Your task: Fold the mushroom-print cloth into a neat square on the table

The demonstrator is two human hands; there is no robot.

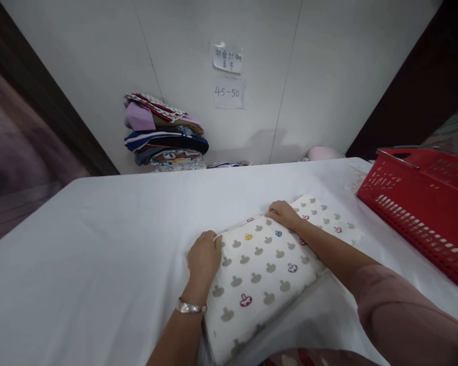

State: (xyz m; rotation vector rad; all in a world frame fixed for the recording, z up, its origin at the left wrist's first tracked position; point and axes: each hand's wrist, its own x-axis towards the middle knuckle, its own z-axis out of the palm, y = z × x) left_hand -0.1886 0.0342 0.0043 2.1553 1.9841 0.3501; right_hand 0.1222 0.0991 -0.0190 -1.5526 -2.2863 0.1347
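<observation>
A white cloth point(259, 259) printed with grey and a few coloured mushrooms lies folded in layers on the white-covered table point(130, 244). My left hand point(205, 254) is closed on its far left corner, the thumb over the top layer. Farther right along the same far edge, my right hand point(284, 214) grips the cloth between thumb and fingers. Beyond my right hand, one part of the cloth extends to the right, flat on the table. The near edge of the fold is slightly raised toward me.
A red plastic basket point(416, 203) with a metal handle stands at the table's right edge. Behind the table, a stack of folded clothes point(166, 134) rises at the left. Two paper notes point(229, 92) hang on the wall. Something pink point(322, 153) shows behind the far right edge.
</observation>
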